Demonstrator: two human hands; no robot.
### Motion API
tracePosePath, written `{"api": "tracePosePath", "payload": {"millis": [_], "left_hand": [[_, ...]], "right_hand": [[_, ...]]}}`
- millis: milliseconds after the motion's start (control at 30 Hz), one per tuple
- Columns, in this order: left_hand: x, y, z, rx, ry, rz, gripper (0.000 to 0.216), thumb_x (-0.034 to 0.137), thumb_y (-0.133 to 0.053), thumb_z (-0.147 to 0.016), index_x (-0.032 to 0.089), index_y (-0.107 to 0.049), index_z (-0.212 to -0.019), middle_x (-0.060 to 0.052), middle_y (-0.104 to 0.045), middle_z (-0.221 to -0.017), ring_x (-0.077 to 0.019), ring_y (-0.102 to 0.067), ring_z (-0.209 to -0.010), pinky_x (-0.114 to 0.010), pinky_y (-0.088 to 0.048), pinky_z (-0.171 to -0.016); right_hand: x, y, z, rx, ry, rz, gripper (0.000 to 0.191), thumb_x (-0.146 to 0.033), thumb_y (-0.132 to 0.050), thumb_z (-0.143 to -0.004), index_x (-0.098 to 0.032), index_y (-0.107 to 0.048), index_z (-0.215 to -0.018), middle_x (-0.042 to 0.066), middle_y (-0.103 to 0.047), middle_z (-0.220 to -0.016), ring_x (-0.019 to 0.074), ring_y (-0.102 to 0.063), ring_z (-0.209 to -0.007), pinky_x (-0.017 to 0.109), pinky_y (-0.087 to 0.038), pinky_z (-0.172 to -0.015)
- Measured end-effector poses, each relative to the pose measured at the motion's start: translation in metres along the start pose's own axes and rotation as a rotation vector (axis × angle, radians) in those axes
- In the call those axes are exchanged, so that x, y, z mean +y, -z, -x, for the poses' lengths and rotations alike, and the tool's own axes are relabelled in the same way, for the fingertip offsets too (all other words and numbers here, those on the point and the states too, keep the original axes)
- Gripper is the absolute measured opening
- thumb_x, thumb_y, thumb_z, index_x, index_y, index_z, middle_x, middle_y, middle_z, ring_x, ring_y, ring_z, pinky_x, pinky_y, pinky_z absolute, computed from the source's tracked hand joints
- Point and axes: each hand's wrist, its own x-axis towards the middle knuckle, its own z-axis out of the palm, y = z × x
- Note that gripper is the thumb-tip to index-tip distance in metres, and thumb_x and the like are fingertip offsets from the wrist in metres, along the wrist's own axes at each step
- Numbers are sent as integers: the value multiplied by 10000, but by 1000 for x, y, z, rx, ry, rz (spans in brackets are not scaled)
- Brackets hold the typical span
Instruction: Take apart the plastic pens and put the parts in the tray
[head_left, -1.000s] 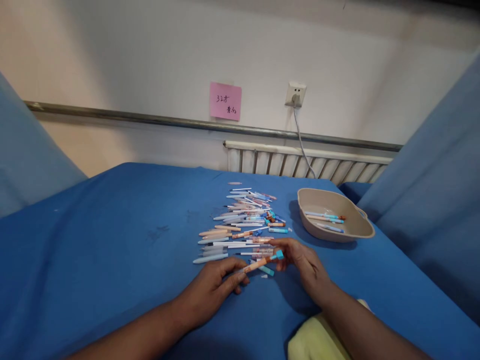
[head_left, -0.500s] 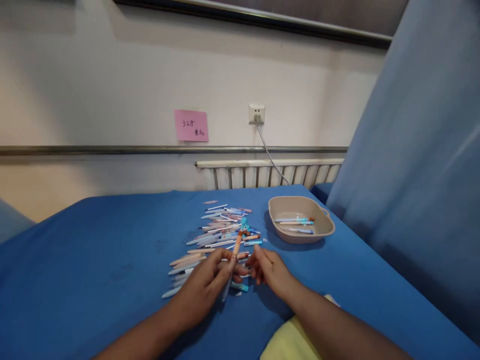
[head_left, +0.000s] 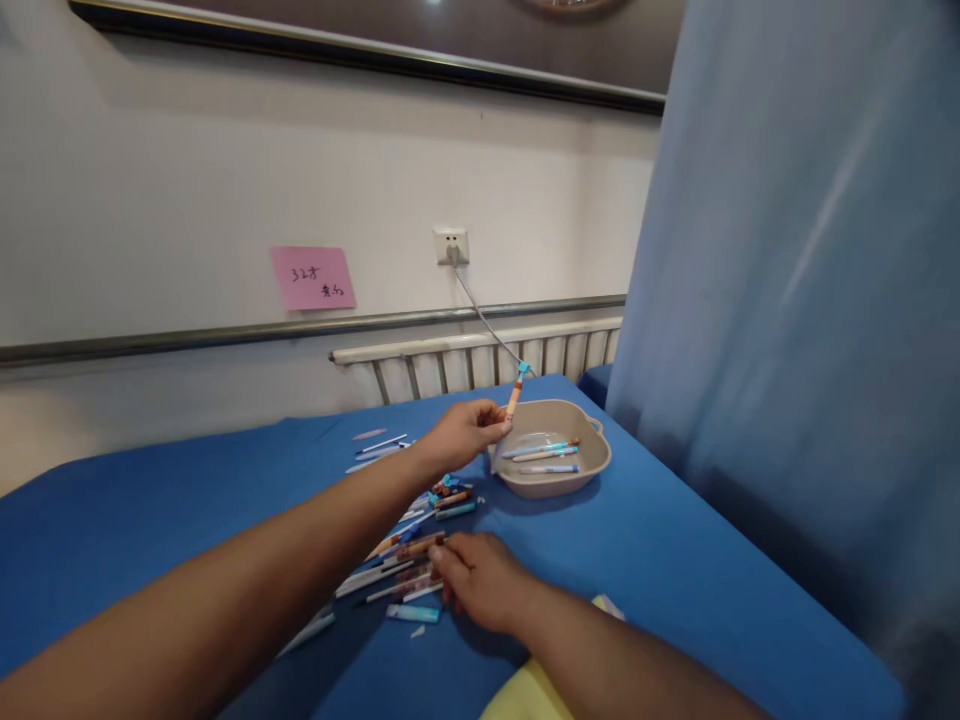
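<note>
My left hand [head_left: 470, 433] is stretched across to the basin, closed on a pen [head_left: 514, 397] with an orange-and-brown barrel and a blue topper. That pen stands nearly upright at the left rim of the beige plastic basin [head_left: 551, 489]. Inside the basin lie several pens [head_left: 544, 452]. My right hand [head_left: 484, 583] is low over the heap of pens and pen parts [head_left: 390, 575], its fingers curled. Its thumb is at the end of a brown pen piece [head_left: 420, 547]; what the fingers hold, if anything, is hidden. A light-blue pen part [head_left: 412, 613] lies just left of them.
Blue cloth [head_left: 652, 570] covers the table. A yellow cloth [head_left: 529, 695] is at the front edge, under my right forearm. Behind stand a white railing [head_left: 420, 350] and a wall socket [head_left: 451, 246] with a plugged-in cord. A blue curtain [head_left: 757, 280] hangs at the right.
My left hand has carried the pen from above the heap, right and away from me, to the basin's rim. My right hand stays low at the heap. The view has turned right.
</note>
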Motion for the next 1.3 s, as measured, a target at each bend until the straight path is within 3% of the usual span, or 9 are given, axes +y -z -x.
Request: {"api": "tracePosePath", "payload": {"millis": [133,233,333,500,900,1300], "left_hand": [[-1,-18,-40,-52,21,-136,172,301,-602,-846,132,-598,-819,25,-575,-676,-104,-555,-583,-209,-454,-515],[-6,-35,-58,-128,46,-281,182,283,-571,-901,122,-608,-979,-34,-639,-900,-146,-623,-735,-299,-533,-645],[-8,-50,-68,-207,55,-434,245,293,-567,-906,134,-593,-1091,-67,-626,-1076,-204,-629,-905,-386,-538,-773],[-9,-67,-76,-320,57,-656,276,300,-562,-909,145,-579,-1136,-77,-606,-1144,-228,-615,-970,-419,-524,-822],[0,-87,-89,-471,97,-975,285,294,-567,-906,158,-569,-1156,-81,-597,-1162,-226,-611,-983,-415,-524,-823],[7,-77,-96,-453,76,-1085,286,292,-559,-911,161,-563,-1165,-88,-590,-1176,-223,-608,-991,-423,-520,-833]], "right_hand": [[-11,6,4,-21,20,113,347,-363,-423,-909,-165,-687,-798,56,-689,-677,188,-627,-608,262,-445,-575],[-15,9,4,-49,37,230,373,-358,-395,-917,-150,-702,-869,103,-734,-823,245,-681,-783,301,-487,-677],[-18,12,4,-89,57,350,391,-335,-358,-927,-148,-698,-978,132,-730,-992,277,-680,-934,333,-505,-761],[-24,17,3,-135,25,367,377,-291,-378,-903,-141,-690,-1051,145,-716,-1057,291,-664,-1003,347,-517,-798],[-32,20,0,-175,-57,394,460,-415,-354,-913,-161,-665,-1137,148,-683,-1140,305,-644,-1051,367,-530,-827],[-50,32,3,-255,-129,416,469,-396,-363,-911,-128,-653,-1165,161,-665,-1170,291,-620,-1095,345,-510,-875]]}}
